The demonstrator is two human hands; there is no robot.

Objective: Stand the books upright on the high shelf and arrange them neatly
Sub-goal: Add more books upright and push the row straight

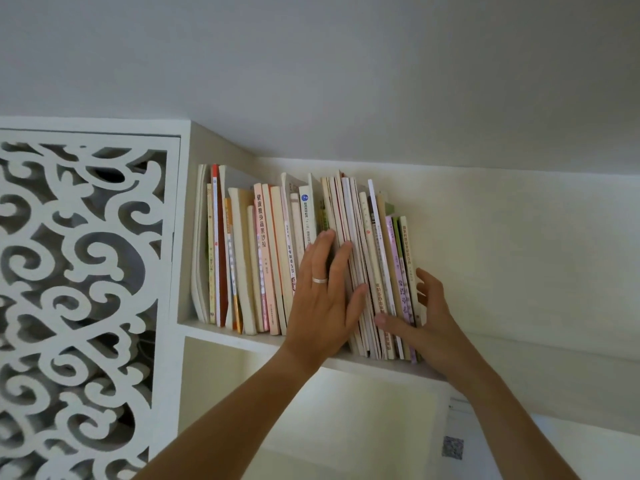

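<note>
1. Head view, shelf: a high white-painted wooden shelf (221, 336) set close under the ceiling, carrying the task's row of paperback books with cream, pink and white spines (263, 258), which runs from the shelf's left wall to about its middle.
2. Left part of the row: books stand near upright, packed against the left wall.
3. Right part of the row: a bundle of thin pink and cream books (370, 271) leans to the left, tops tilted toward the upright ones.
4. Left hand (323, 299): fingers straight and spread, laid flat against the front of the spines where the upright and leaning books meet; a silver ring (319, 280) on one finger; it grips nothing.
5. Right hand (427, 320): at the right end of the row, thumb across the lower spines, fingers curled round the outermost book, clasping the leaning bundle.
6. Surroundings: a white scroll-cut lattice panel (79, 289) left of the shelf; a plain white wall (519, 254) behind and to the right.
</note>
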